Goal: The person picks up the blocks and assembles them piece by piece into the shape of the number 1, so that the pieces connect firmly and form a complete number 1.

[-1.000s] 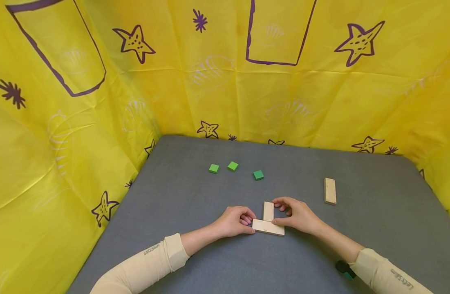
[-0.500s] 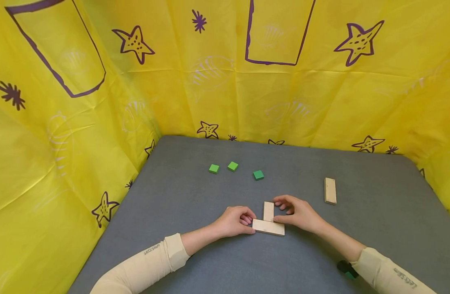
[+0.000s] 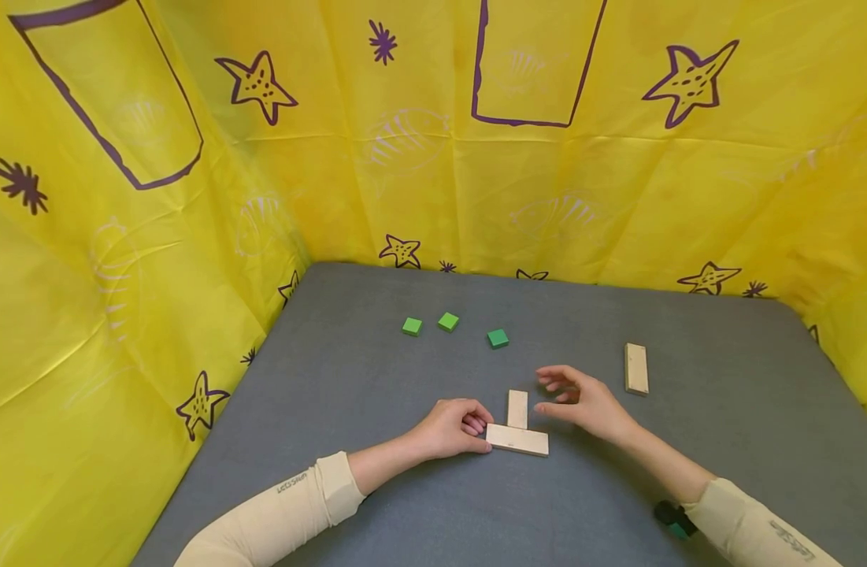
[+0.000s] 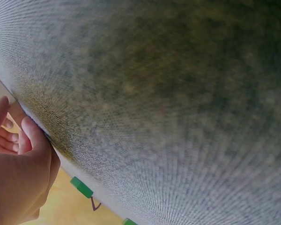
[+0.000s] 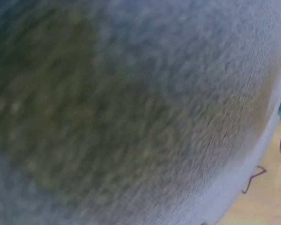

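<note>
The crosswise block (image 3: 516,439), a pale wooden piece, lies flat on the grey counter (image 3: 376,496), with the lengthwise block (image 3: 517,409) meeting the middle of its far edge to make a T. Whether the two only touch or overlap slightly is hard to tell.

At the crosswise block's left end, the left grip (image 3: 450,428) pinches it between thumb and fingers. Beyond its right end, the right grip (image 3: 582,402) holds nothing, thumb and fingers parted and apart from both pieces.

The step in hand looks like lining up these two pieces. A next move on the spare block (image 3: 636,369), well beyond the crosswise block to the right, would call for a right-hand reach and a pinch across its narrow width, while the left steadies the join.

As for writing, the left sleeve (image 3: 263,516) and right sleeve (image 3: 752,520), both nearer the wearer than the crosswise block, carry small dark lettering; the right one seems to begin "Lets", the rest unclear. No readable word shows on the blocks.
</note>
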The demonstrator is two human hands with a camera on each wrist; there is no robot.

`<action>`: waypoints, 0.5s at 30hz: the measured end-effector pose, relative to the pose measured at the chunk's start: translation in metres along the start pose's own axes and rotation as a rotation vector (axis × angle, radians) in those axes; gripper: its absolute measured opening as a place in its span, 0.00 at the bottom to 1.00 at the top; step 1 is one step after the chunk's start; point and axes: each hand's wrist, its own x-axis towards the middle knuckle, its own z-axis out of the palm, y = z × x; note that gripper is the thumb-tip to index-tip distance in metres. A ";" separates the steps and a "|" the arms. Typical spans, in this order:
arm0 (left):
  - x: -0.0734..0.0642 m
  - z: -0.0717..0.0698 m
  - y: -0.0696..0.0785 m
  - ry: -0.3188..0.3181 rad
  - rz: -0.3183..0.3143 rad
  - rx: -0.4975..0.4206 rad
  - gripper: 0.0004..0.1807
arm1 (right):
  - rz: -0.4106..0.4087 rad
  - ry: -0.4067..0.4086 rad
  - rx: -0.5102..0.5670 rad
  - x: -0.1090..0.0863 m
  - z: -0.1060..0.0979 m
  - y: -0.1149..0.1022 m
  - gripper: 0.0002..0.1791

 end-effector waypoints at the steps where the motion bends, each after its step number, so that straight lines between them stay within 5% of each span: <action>1: 0.000 0.000 0.000 -0.001 -0.002 0.000 0.16 | 0.000 0.006 0.000 0.000 -0.001 0.001 0.31; 15: -0.001 0.000 0.001 -0.005 -0.030 0.013 0.16 | 0.011 0.089 0.055 -0.002 -0.026 0.010 0.31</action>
